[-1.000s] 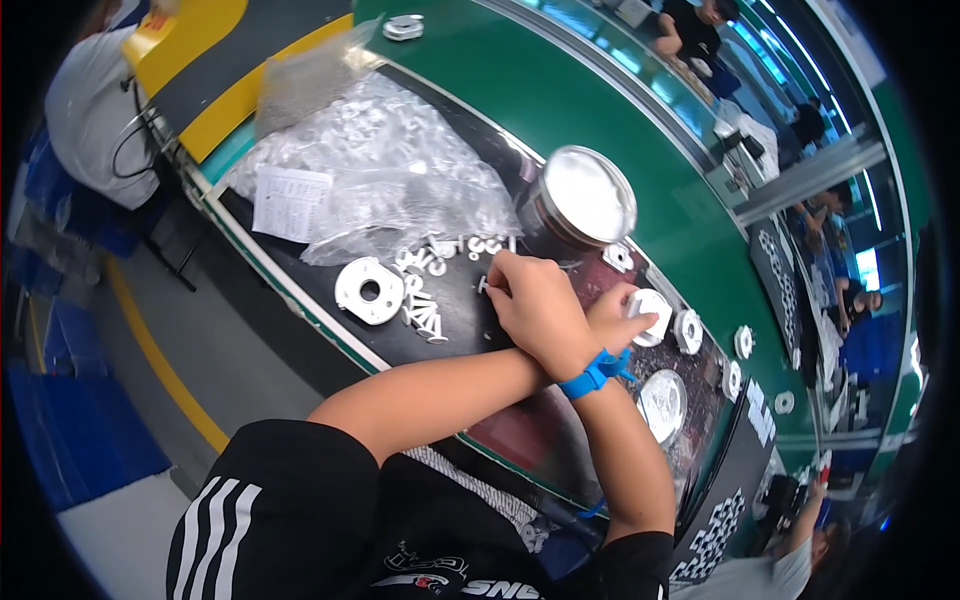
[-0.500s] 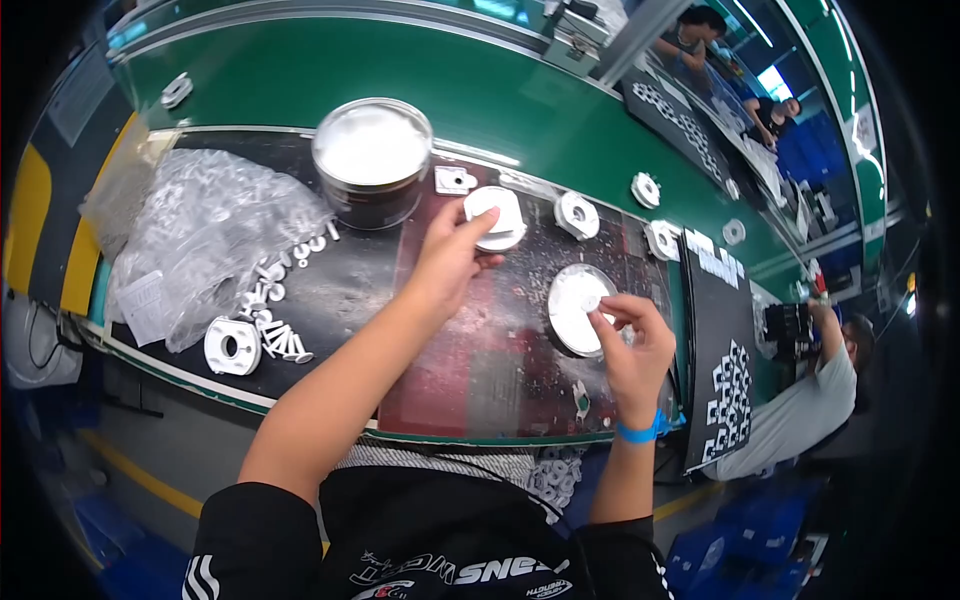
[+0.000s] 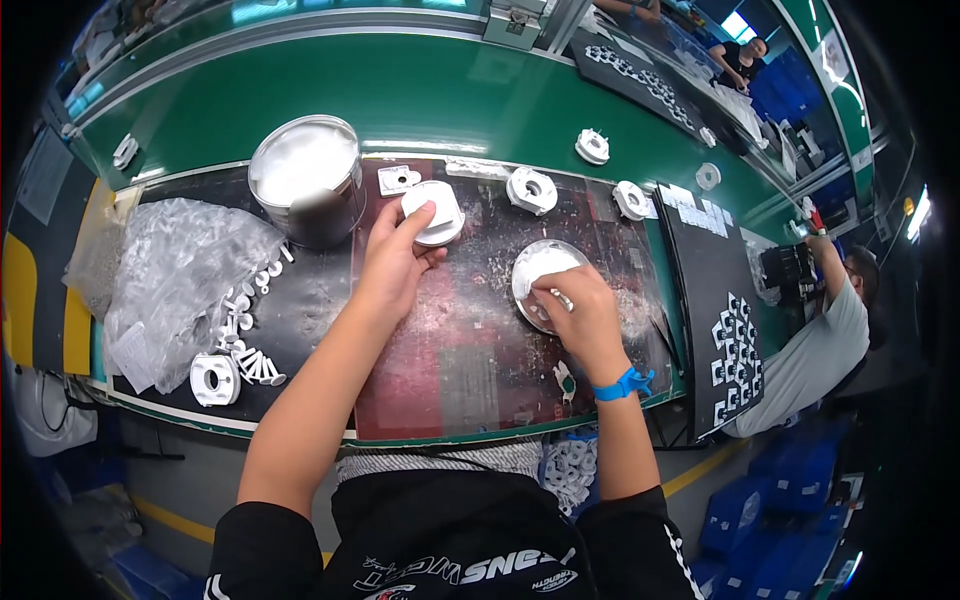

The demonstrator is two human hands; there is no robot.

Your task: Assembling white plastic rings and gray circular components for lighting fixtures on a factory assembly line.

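My left hand (image 3: 394,262) is closed around a round white plastic part (image 3: 436,222) with a flat raised top, its thumb resting on top. Over a shallow round dish (image 3: 519,277) of white paste, my right hand (image 3: 584,312) is pinched shut on a small white plastic pin (image 3: 563,298). The fingers cover much of the pin, and I cannot tell whether it touches the paste. A large metal tin (image 3: 305,185), its top white, stands beyond my left hand. Between tin and held part lies a small square white plate (image 3: 398,180).
A clear bag (image 3: 185,270) of parts lies at left, with loose mushroom-shaped pins (image 3: 262,366) and a white ring part (image 3: 214,380). More ring parts (image 3: 531,191) line the back. A black board (image 3: 705,300) of small pieces stands right; beyond it a co-worker (image 3: 815,340) works.
My right hand has turned down over the dish, carrying the small pin, whose round head faced up before. The left hand still holds the white part. The whole view has shifted.
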